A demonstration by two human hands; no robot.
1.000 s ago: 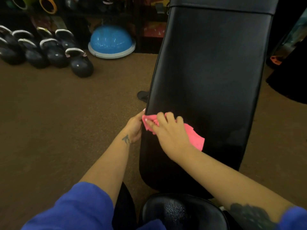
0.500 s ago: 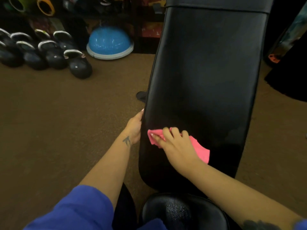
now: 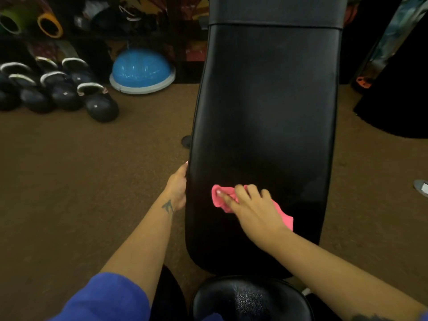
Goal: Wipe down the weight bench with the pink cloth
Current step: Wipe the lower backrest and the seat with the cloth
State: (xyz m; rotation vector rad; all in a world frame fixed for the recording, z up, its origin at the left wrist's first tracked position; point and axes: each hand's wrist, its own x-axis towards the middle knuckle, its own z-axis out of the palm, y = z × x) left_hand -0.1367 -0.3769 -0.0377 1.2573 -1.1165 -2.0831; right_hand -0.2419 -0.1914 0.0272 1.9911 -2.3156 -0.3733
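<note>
The black padded weight bench (image 3: pixel 266 107) runs from the bottom centre up to the top of the view. A pink cloth (image 3: pixel 221 198) lies on its lower part, pressed flat under my right hand (image 3: pixel 252 206), whose fingers spread over it. Part of the cloth sticks out behind the hand, toward the right. My left hand (image 3: pixel 178 186) grips the bench's left edge at about the same height, its fingers hidden behind the pad.
A round black seat pad (image 3: pixel 250 300) sits just below the bench. Several black kettlebells (image 3: pixel 69 91) and a blue half-ball trainer (image 3: pixel 142 72) stand on the brown floor at the upper left. Dark equipment (image 3: pixel 393 100) stands at the right.
My right hand has slid the pink cloth from the bench's left edge toward the middle and slightly down. My left hand has stayed on the left edge.
</note>
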